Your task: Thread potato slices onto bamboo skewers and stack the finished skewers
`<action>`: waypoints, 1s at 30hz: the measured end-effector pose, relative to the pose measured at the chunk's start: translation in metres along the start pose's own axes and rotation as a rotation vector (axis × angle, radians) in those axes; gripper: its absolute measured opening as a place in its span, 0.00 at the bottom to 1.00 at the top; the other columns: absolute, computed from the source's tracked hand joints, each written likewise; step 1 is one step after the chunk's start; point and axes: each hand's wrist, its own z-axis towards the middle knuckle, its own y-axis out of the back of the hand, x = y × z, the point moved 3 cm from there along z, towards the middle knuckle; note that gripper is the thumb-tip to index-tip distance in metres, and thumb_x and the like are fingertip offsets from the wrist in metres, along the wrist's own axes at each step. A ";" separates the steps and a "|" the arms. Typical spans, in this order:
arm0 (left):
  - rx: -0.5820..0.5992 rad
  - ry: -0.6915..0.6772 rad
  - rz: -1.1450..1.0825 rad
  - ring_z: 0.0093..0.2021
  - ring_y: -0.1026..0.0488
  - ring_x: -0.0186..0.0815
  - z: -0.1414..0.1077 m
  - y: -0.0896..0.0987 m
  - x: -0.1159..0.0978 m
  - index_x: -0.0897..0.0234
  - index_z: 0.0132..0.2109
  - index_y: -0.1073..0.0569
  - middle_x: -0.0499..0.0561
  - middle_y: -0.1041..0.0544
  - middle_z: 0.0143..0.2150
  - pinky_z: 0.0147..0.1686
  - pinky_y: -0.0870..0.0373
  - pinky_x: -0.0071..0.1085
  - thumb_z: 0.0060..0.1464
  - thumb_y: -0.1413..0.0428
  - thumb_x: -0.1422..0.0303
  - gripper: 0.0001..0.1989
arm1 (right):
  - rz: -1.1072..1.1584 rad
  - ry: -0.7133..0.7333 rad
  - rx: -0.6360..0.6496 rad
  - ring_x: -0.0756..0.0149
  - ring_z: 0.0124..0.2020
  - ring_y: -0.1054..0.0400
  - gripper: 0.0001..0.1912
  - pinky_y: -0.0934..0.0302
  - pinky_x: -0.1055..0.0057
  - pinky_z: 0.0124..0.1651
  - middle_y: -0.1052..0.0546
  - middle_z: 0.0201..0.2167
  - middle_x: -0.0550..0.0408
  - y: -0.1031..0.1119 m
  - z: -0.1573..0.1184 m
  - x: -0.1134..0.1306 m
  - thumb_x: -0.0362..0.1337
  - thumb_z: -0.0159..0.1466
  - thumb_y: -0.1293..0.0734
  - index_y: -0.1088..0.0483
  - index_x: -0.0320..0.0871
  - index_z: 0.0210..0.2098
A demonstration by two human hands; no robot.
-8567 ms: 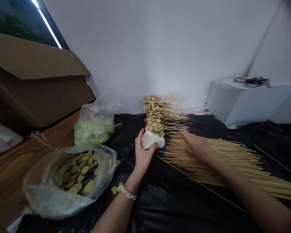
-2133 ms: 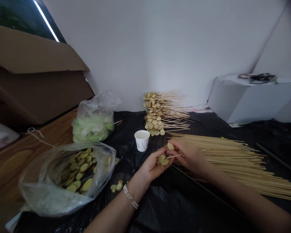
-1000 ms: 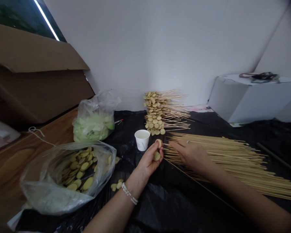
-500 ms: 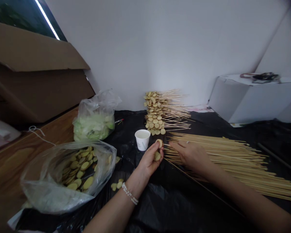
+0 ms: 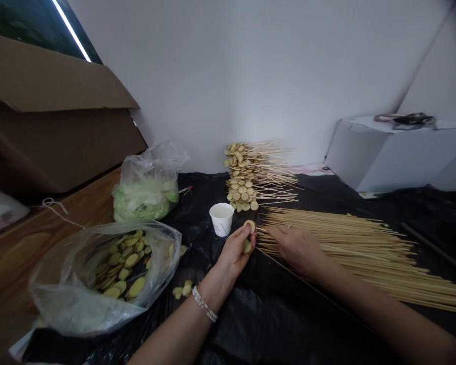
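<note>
My left hand (image 5: 233, 252) is closed, pinching a potato slice (image 5: 251, 226) between thumb and finger. Another slice (image 5: 247, 247) sits lower in the same palm. From the right, my right hand (image 5: 296, 247) grips a thin wooden skewer (image 5: 262, 230), its tip at the pinched slice; whether it has pierced the slice I cannot make out. Beneath my right hand lies a wide bundle of bare bamboo skewers (image 5: 349, 239). Just beyond my left hand stands a white paper cup (image 5: 221, 220). Skewered potato slices (image 5: 243, 192) are piled behind it, sticks pointing right.
To the left, an open plastic bag (image 5: 60, 299) holds potato slices (image 5: 131, 260). A few loose slices (image 5: 182, 290) lie near my left wrist on black plastic sheeting (image 5: 258, 314). Behind are a bag of pale green vegetable (image 5: 146, 197), a cardboard box (image 5: 60, 137) and a white box (image 5: 387, 152).
My right hand has edged left toward the pinched slice, and less of the skewer shows between the hands. The whole view has shifted very slightly.
</note>
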 end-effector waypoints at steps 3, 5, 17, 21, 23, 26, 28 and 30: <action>0.012 -0.025 0.042 0.25 0.29 0.24 0.000 -0.001 0.001 0.72 0.31 0.24 0.50 0.26 0.28 0.25 0.29 0.17 0.49 0.40 0.76 0.01 | -0.010 -0.006 0.013 0.65 0.28 0.33 0.13 0.58 0.69 0.27 0.24 0.32 0.53 -0.004 0.000 0.000 0.26 0.61 0.43 0.32 0.42 0.40; 0.011 -0.046 0.071 0.24 0.30 0.24 0.000 -0.001 0.002 0.72 0.30 0.24 0.50 0.26 0.27 0.25 0.30 0.17 0.47 0.38 0.76 0.02 | -0.023 0.007 0.005 0.65 0.28 0.33 0.12 0.58 0.68 0.27 0.25 0.31 0.53 -0.006 0.000 -0.001 0.26 0.61 0.43 0.32 0.42 0.39; 0.134 -0.171 0.223 0.22 0.35 0.22 0.001 0.000 0.006 0.72 0.29 0.22 0.48 0.29 0.22 0.23 0.37 0.18 0.36 0.31 0.65 0.15 | 0.150 -0.051 0.096 0.64 0.31 0.32 0.12 0.52 0.71 0.30 0.24 0.32 0.51 -0.010 0.002 0.001 0.26 0.61 0.44 0.32 0.41 0.38; 0.145 -0.174 0.250 0.22 0.36 0.22 -0.001 -0.002 0.007 0.72 0.29 0.22 0.48 0.29 0.22 0.24 0.38 0.18 0.36 0.32 0.65 0.14 | 0.336 -0.102 0.129 0.67 0.31 0.32 0.12 0.49 0.73 0.32 0.24 0.30 0.51 -0.016 0.006 -0.003 0.30 0.66 0.46 0.33 0.42 0.34; 0.151 -0.186 0.246 0.22 0.36 0.22 -0.001 -0.003 0.006 0.72 0.28 0.23 0.48 0.29 0.22 0.24 0.38 0.18 0.37 0.32 0.65 0.13 | 0.365 -0.100 0.111 0.67 0.32 0.32 0.13 0.48 0.73 0.34 0.24 0.30 0.51 -0.017 0.008 -0.005 0.31 0.67 0.47 0.33 0.41 0.33; 0.133 -0.197 0.208 0.22 0.35 0.22 0.000 -0.002 0.004 0.72 0.28 0.23 0.48 0.29 0.22 0.24 0.36 0.17 0.39 0.33 0.67 0.12 | 0.388 -0.074 0.049 0.67 0.32 0.33 0.14 0.47 0.72 0.35 0.25 0.30 0.52 -0.015 0.008 -0.009 0.33 0.68 0.48 0.33 0.41 0.34; 0.066 -0.180 0.155 0.23 0.33 0.23 0.002 0.000 0.001 0.72 0.28 0.23 0.49 0.28 0.24 0.26 0.34 0.17 0.40 0.33 0.69 0.10 | 0.396 -0.058 -0.018 0.67 0.31 0.34 0.11 0.47 0.72 0.34 0.26 0.31 0.52 -0.011 0.007 -0.012 0.34 0.68 0.46 0.34 0.41 0.35; -0.011 -0.159 0.101 0.25 0.31 0.23 0.003 0.002 0.000 0.71 0.29 0.23 0.50 0.26 0.27 0.28 0.32 0.18 0.41 0.34 0.73 0.07 | 0.365 -0.044 -0.074 0.67 0.30 0.35 0.09 0.47 0.72 0.34 0.27 0.31 0.53 -0.007 0.005 -0.013 0.34 0.67 0.45 0.36 0.41 0.35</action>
